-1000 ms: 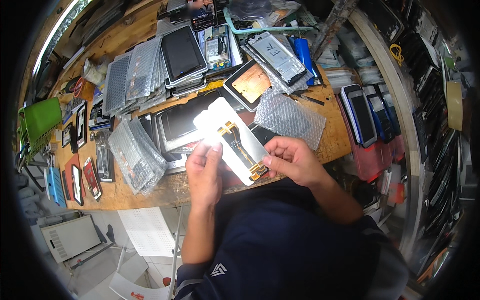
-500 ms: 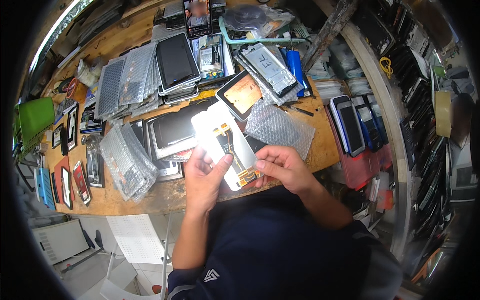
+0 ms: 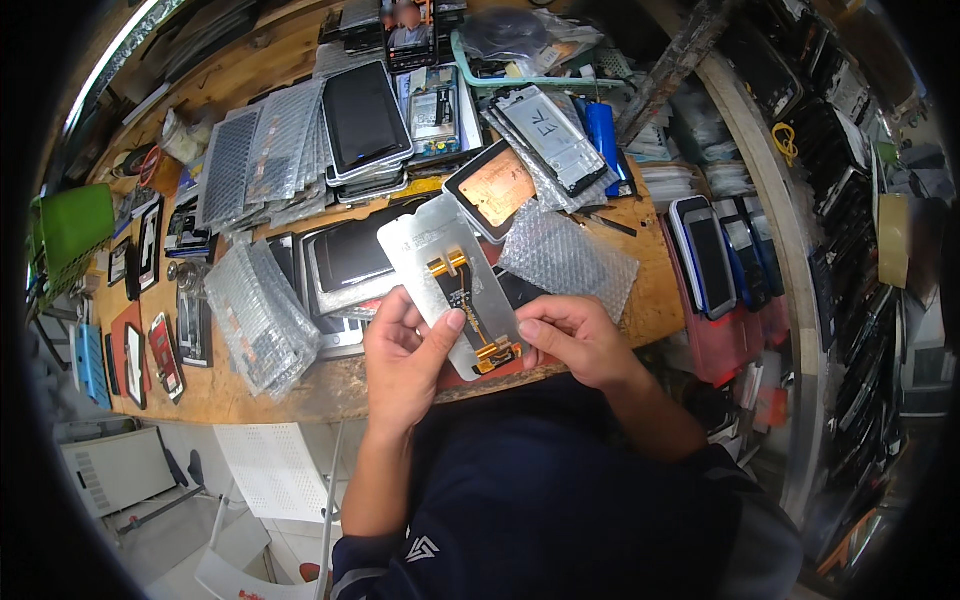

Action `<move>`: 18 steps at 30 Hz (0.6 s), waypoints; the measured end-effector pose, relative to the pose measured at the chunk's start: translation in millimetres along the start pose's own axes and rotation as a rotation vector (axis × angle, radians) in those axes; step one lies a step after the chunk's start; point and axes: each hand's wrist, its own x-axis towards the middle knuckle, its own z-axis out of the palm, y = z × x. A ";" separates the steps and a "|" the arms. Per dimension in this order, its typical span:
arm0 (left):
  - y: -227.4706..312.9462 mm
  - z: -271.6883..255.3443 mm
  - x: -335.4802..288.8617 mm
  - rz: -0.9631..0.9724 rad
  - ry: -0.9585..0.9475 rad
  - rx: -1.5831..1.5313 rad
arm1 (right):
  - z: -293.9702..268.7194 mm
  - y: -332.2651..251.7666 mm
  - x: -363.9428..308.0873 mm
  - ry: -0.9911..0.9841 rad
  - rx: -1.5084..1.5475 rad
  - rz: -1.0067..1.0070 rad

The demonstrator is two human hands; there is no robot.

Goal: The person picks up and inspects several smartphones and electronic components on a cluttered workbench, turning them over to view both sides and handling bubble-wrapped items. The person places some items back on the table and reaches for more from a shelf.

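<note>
Between both hands I hold a phone display panel [image 3: 412, 250], its silvery back turned up, with an orange and black flex cable running down its lower half. My left hand [image 3: 408, 352] grips the panel's left edge, thumb lying on the back. At the lower right edge, by the cable's end, my right hand [image 3: 572, 338] pinches it between thumb and fingers. The panel is tilted above the near edge of the wooden table. Beyond it, a tablet-like device with a copper-coloured back [image 3: 490, 188] lies next to a bubble-wrap sheet [image 3: 570, 258].
Bubble-wrapped panels [image 3: 262, 320] lie left of my hands, with more stacked behind. A tablet pile [image 3: 365, 115] and a lit phone [image 3: 408, 40] stand at the back. Several phones [image 3: 700, 255] rest on a red folder at right; a white perforated chair [image 3: 275, 470] stands below the table.
The bright glare on the panel's back has gone, so its grey surface shows. The panel has tilted slightly; both hands keep their hold. The view has shifted a little.
</note>
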 end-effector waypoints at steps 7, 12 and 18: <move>-3.5 -2.3 3.1 0.008 0.032 0.093 | -1.0 -1.5 -6.1 -0.004 -0.142 -0.064; -4.6 -3.2 5.8 -0.028 0.029 0.135 | -7.5 -3.1 -7.3 -0.113 -0.391 -0.059; -2.7 -7.1 21.0 -0.190 -0.272 0.224 | 9.9 14.4 -2.5 0.033 0.057 -0.019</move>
